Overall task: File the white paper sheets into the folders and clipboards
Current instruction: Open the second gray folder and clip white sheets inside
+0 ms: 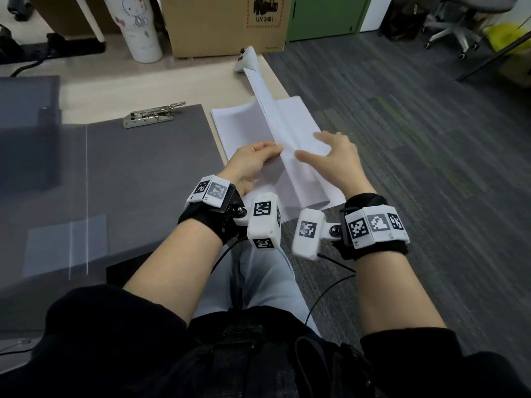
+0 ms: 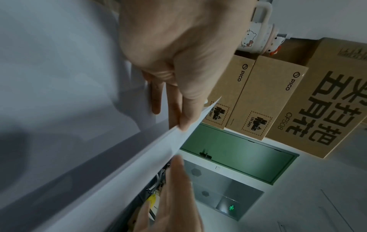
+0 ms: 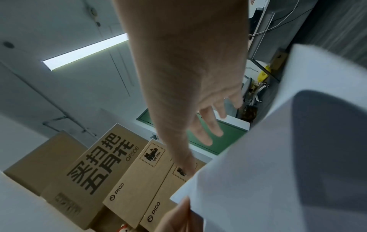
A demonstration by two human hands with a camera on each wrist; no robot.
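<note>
Pinched between the thumb and fingers of the left hand [image 1: 253,160], a lifted white sheet [image 1: 268,110] stands on edge above the paper stack [image 1: 238,130], its near part bent over the stack and its far corner reaching toward the back of the desk. Just right of it, the right hand [image 1: 334,159] has its fingers spread and straight, the forefinger pointing at the sheet's fold; whether it touches the paper cannot be told, and it holds nothing. Left of the stack lies a dark grey clipboard [image 1: 149,168] with a silver clip [image 1: 153,114] at its far edge, on the pale desk [image 1: 138,87]. Beyond stand a white tumbler [image 1: 133,27] with a cartoon cat and a cardboard box [image 1: 221,24], with a green cabinet [image 1: 324,15] behind and an office chair [image 1: 457,30] on the grey carpet.
</note>
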